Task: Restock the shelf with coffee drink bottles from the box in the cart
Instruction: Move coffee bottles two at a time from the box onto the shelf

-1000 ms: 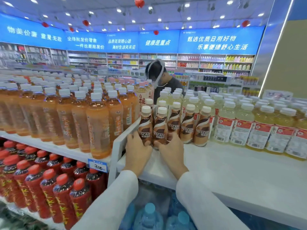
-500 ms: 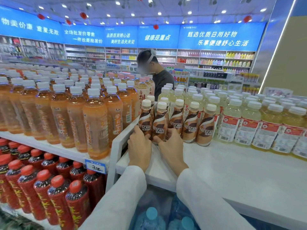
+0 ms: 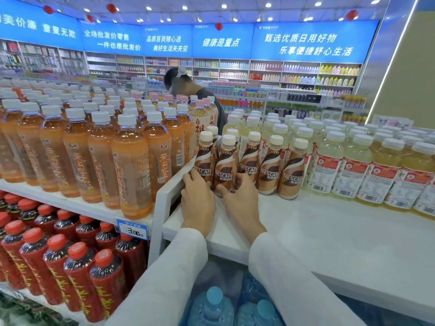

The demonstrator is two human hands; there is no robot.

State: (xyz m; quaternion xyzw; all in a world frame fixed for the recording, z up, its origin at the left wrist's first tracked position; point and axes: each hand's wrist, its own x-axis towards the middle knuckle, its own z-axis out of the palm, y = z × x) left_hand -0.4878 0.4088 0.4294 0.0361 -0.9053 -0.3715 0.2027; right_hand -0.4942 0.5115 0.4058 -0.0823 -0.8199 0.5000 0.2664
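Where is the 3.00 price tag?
Head view, lower left: the price tag sits on the shelf edge under the front orange bottle, above the red-capped bottles.

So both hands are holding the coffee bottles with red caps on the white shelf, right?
Not quite. The coffee bottles have cream-white caps, not red, as the head view shows. The red caps are on the dark bottles lower down to the left. The rest is right: the left hand and the right hand hold them on the white shelf.
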